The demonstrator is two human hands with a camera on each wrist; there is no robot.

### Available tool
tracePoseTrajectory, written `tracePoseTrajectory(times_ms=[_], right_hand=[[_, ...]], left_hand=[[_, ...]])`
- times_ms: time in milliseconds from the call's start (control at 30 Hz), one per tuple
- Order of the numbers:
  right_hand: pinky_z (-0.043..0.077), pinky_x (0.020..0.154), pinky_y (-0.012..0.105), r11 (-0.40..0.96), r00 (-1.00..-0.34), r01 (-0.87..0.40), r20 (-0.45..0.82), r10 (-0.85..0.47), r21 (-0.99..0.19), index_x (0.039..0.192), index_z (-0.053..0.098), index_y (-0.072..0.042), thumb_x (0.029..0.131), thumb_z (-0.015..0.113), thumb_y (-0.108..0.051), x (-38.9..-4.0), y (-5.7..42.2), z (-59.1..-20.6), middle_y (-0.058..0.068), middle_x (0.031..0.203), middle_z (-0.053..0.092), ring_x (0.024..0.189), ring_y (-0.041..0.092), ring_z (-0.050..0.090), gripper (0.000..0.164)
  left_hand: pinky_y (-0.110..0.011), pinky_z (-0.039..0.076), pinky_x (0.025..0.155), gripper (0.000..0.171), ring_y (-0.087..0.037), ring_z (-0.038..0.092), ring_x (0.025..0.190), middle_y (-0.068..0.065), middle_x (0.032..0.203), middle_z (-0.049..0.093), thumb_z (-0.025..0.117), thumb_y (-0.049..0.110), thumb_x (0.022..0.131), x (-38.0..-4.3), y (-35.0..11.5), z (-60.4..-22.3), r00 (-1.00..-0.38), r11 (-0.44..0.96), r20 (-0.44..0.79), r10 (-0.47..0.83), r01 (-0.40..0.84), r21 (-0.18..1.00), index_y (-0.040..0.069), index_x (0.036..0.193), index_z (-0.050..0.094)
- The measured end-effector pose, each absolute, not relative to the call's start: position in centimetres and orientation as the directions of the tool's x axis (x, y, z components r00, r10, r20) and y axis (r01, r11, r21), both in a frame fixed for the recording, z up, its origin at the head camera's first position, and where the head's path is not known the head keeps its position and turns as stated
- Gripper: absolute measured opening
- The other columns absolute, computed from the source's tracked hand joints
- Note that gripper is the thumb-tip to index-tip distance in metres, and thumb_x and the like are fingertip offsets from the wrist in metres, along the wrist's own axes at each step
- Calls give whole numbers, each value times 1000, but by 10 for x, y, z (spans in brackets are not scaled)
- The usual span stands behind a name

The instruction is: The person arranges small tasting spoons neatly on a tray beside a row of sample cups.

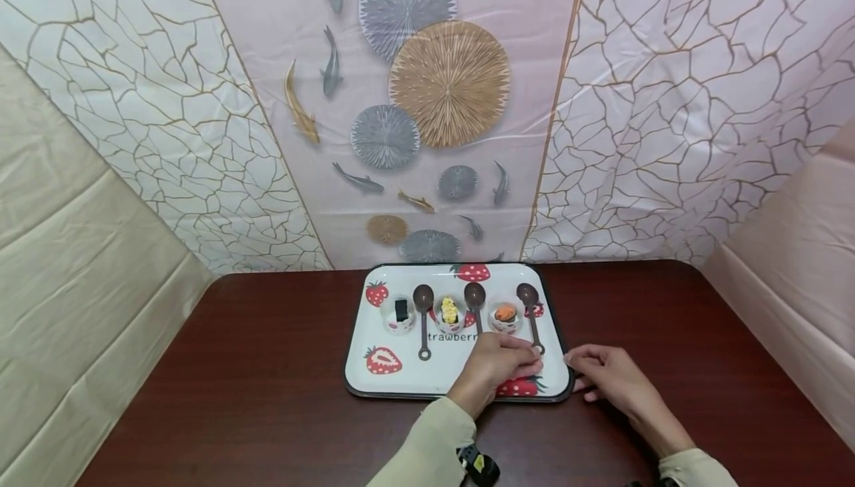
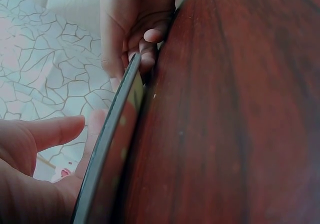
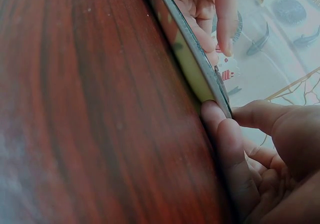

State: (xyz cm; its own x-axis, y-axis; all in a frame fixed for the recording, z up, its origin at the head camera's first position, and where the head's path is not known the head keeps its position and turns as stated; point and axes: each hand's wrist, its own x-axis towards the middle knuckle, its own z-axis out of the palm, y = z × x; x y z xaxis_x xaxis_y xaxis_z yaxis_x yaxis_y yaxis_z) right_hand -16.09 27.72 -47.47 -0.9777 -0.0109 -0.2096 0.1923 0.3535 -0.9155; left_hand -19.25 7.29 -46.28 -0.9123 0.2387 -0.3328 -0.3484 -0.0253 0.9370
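Observation:
A white tray (image 1: 414, 377) with a dark rim and strawberry prints lies on the table. On it stand three small cups: one with a black-wrapped piece (image 1: 401, 310), one with a yellow-topped piece (image 1: 449, 311), one with an orange-topped piece (image 1: 505, 313). Three brown spoons lie among them: a left spoon (image 1: 424, 299), a middle spoon (image 1: 474, 295) and a right spoon (image 1: 528, 295). My left hand (image 1: 497, 361) hovers over the tray's front right, fingertips by the right spoon's handle end; contact is unclear. My right hand (image 1: 611, 377) pinches the tray's right front rim, thumb above, fingers beneath.
The dark red wooden table (image 1: 267, 368) extends around the tray. A patterned cloth backdrop (image 1: 427, 197) hangs right behind it, and beige cloth walls (image 1: 80, 249) flank both sides. A dark band with a device (image 1: 478, 465) sits on the left wrist.

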Motion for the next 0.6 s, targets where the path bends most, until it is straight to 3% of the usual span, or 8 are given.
tracePoseTrajectory(times_ms=[600], right_hand=[[61, 58, 30, 361, -976, 206, -219, 6, -910, 120, 68, 14, 105, 60, -13, -162, 277, -476, 12, 104, 74, 74, 15, 70, 32]], left_hand=[[-28, 65, 80, 7, -20, 79, 88, -7, 89, 74, 74, 2, 97, -190, 70, -457, -919, 36, -323, 227, -324, 945, -3, 99, 79]])
